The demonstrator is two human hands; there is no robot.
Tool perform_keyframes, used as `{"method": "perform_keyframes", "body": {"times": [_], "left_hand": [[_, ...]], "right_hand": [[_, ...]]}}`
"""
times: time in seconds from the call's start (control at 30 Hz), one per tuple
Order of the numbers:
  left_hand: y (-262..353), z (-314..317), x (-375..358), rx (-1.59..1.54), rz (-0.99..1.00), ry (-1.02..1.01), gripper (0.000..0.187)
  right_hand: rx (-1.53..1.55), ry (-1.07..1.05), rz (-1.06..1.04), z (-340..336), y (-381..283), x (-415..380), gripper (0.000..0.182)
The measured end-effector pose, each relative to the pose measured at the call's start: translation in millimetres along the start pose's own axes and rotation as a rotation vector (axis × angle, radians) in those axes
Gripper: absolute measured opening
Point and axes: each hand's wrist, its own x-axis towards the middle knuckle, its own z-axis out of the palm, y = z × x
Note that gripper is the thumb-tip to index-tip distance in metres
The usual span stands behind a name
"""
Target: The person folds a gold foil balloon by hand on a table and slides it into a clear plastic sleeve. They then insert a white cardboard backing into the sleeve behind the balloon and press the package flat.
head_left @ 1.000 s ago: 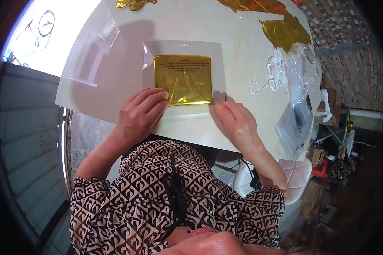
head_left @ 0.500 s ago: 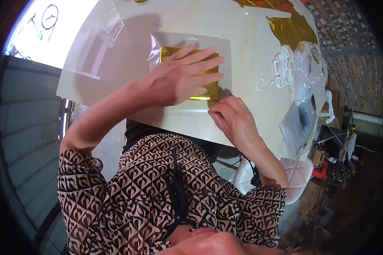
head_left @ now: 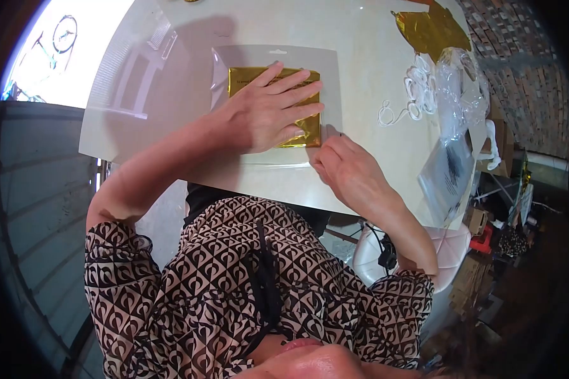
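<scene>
A gold foil packet (head_left: 237, 79) with small dark print lies inside a clear plastic bag (head_left: 330, 63) on the table. The bag has a hang hole at its far edge. My left hand (head_left: 269, 110) rests flat on the packet, palm down and fingers spread, covering much of it. At the bag's near right corner is my right hand (head_left: 348, 167), its fingers curled together close to the table. What those fingertips pinch, if anything, is hidden.
Bundles of white cord (head_left: 418, 88), crumpled clear plastic (head_left: 458, 88) and gold foil sheets (head_left: 433, 31) lie to the right. A printed clear packet (head_left: 447, 177) sits near the right edge. A pale stool (head_left: 370, 256) stands below the table.
The view has shifted slightly. My right hand has turned a little and its fingers are more tightly curled beside the bag's corner. My left hand still lies flat on the foil packet.
</scene>
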Motion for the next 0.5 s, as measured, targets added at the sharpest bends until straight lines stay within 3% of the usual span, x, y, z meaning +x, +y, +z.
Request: {"method": "perform_keyframes", "body": {"times": [0.5], "left_hand": [[-1.2, 3.8, -0.3, -0.018, 0.004, 0.093, 0.048]], "right_hand": [[-0.149, -0.015, -0.126, 0.9, -0.5, 4.7, 0.014]]}}
